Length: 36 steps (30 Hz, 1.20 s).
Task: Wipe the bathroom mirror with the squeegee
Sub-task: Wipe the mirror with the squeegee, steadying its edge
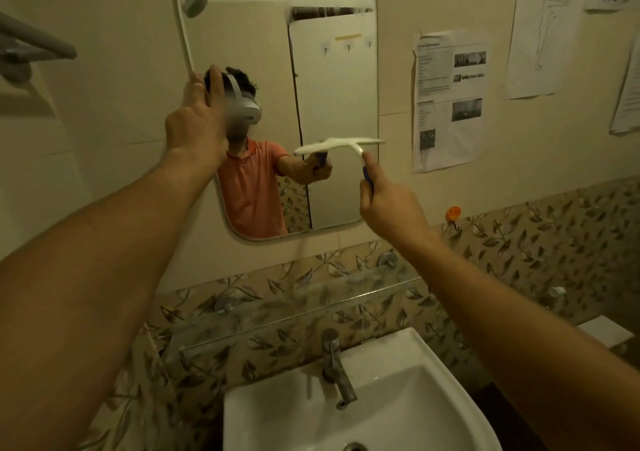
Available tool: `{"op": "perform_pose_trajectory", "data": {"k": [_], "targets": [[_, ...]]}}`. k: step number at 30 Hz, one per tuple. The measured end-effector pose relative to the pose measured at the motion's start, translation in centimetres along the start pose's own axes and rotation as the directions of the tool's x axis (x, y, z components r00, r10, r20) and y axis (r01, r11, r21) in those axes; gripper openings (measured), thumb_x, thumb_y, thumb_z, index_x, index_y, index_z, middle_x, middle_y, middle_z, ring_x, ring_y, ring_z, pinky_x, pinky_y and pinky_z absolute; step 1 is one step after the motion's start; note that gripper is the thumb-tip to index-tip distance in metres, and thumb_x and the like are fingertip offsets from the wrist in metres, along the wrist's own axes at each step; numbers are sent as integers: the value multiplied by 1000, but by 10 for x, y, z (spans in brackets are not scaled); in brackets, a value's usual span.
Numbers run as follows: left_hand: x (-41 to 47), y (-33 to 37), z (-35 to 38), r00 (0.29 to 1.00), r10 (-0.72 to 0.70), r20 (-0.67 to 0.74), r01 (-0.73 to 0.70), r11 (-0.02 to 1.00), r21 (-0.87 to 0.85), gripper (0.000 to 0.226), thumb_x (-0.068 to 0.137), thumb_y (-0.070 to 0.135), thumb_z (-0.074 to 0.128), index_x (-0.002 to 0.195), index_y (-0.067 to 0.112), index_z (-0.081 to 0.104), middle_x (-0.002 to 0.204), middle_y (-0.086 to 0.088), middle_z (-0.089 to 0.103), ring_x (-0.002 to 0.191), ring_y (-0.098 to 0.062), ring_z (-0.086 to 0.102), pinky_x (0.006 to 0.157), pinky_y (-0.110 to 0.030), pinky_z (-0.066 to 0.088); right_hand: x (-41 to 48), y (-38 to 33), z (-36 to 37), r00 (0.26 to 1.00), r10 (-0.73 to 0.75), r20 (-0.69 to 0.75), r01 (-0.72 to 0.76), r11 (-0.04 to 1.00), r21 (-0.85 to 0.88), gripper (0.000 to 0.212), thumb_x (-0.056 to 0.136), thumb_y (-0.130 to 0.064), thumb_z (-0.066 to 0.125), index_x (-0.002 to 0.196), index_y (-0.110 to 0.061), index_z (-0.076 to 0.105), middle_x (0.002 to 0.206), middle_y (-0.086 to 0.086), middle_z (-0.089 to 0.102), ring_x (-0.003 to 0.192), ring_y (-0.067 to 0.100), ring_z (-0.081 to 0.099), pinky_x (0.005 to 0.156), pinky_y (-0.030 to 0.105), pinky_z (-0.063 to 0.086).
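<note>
A tall mirror (332,69) with rounded corners hangs on the tiled wall above the sink. My right hand (388,208) grips the blue handle of a squeegee (346,144). Its white blade lies about level against the glass near the mirror's right edge, a little below mid-height. My left hand (197,121) is raised at the mirror's left edge, its fingers curled round the rim. The glass reflects a person in an orange shirt.
A white sink (433,374) with a metal tap (334,364) sits right below. A glass shelf (294,301) juts out between sink and mirror. Paper sheets (448,100) hang on the wall at right. A grey towel rail (31,45) sticks out at upper left.
</note>
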<state>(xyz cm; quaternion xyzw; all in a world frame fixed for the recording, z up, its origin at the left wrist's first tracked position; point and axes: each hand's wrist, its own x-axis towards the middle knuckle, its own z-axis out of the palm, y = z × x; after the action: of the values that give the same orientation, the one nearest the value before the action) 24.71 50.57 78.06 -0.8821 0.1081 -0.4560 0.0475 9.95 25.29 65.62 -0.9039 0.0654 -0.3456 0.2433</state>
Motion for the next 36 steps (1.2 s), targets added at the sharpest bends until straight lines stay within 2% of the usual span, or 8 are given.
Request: {"op": "perform_pose_trajectory", "data": {"k": [5, 9, 12, 14, 17, 25, 31, 36], "targets": [[-1, 0, 0, 1000, 3, 10, -3, 1000, 10, 130, 77, 30, 84, 158, 17, -16, 164, -20, 9, 108, -43, 61, 67, -43, 53, -36, 29, 34, 998, 55, 32, -54, 998, -27, 59, 110, -35, 32, 160, -43, 2, 69, 5, 61, 56, 24, 60, 55, 48, 58], [-1, 0, 0, 1000, 6, 9, -6, 1000, 15, 129, 78, 31, 84, 158, 17, -16, 164, -20, 9, 110, -43, 60, 64, -42, 49, -59, 47, 54, 995, 85, 53, -82, 994, -66, 58, 109, -36, 32, 159, -44, 2, 65, 5, 59, 50, 21, 56, 47, 41, 55], [-1, 1, -1, 1000, 8, 10, -8, 1000, 16, 124, 81, 30, 81, 159, 17, -15, 164, -20, 9, 113, -44, 59, 66, -44, 51, -73, 62, 58, 980, 138, 142, -124, 987, -106, 55, 109, -35, 32, 158, -43, 8, 69, 3, 61, 55, 19, 58, 53, 41, 57], [-1, 2, -2, 1000, 3, 21, -3, 1000, 4, 123, 82, 28, 80, 159, 17, -15, 164, -19, 8, 113, -45, 59, 70, -46, 53, -81, 68, 58, 972, 155, 176, -143, 987, -80, 55, 109, -35, 33, 158, -42, 11, 73, 2, 63, 59, 18, 61, 59, 44, 60], [-1, 0, -2, 1000, 1, 31, -1, 1000, -8, 123, 82, 27, 79, 159, 17, -16, 163, -19, 9, 113, -45, 58, 72, -47, 53, -88, 67, 56, 982, 134, 132, -137, 990, 18, 57, 109, -35, 36, 159, -44, 10, 71, -3, 63, 55, 13, 60, 54, 37, 59], [-1, -7, -10, 999, 22, 50, -22, 1000, 3, 118, 87, 31, 74, 158, 16, -19, 166, -13, 6, 104, -41, 64, 64, -39, 47, -58, 0, 35, 999, 47, 17, -50, 978, 202, 60, 108, -40, 38, 157, -53, 6, 67, 1, 61, 53, 18, 60, 51, 41, 57], [1, -9, -13, 998, 28, 64, -29, 999, 29, 109, 93, 32, 66, 158, 17, -20, 166, -12, 9, 106, -37, 64, 62, -37, 41, 8, -72, 28, 999, -22, -49, 29, 986, 162, 58, 108, -44, 33, 158, -50, 5, 70, 5, 60, 59, 23, 61, 51, 35, 54], [-1, -11, -12, 997, 39, 63, -44, 996, 83, 107, 94, 29, 64, 157, 17, -22, 167, -13, 5, 97, -36, 66, 56, -36, 40, -3, -72, 50, 998, -14, -54, 17, 997, 71, 66, 108, -38, 35, 155, -53, -9, 71, 6, 58, 56, 22, 58, 51, 37, 56]]}}
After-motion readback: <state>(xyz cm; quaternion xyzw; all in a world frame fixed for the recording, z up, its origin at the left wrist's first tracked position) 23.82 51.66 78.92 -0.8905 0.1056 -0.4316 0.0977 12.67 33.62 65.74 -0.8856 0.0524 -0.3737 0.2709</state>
